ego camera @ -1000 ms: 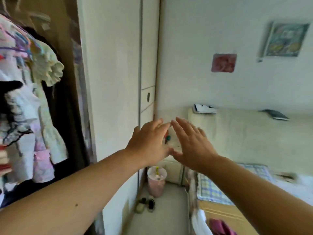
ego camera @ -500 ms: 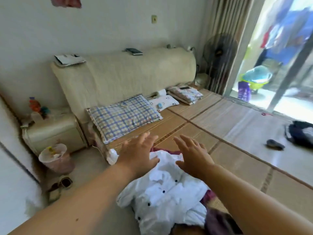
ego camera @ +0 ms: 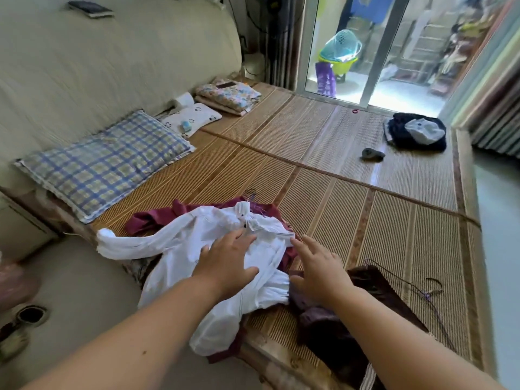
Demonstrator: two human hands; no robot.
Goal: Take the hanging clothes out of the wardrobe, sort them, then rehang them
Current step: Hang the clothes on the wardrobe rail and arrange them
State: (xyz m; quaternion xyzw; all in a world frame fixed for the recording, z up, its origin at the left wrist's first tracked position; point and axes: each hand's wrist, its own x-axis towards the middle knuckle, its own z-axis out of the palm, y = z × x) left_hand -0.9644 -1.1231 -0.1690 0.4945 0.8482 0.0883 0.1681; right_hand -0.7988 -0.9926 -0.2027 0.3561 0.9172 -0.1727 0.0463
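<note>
A white shirt lies crumpled at the near edge of the bed's bamboo mat, over a maroon garment. A dark brown garment lies to its right with a thin wire hanger beside it. My left hand hovers flat over the white shirt, fingers straight. My right hand is spread just right of the shirt's edge, above the dark garment. Neither hand holds anything. The wardrobe is out of view.
A blue checked pillow, a small white pillow and a folded floral cloth lie along the headboard. A dark bundle of clothes and a grey sock lie far right. Glass doors stand behind.
My view has swung from the wardrobe to the bed. Both hands have come down and forward, from raised in front of the wall to just over the white shirt.
</note>
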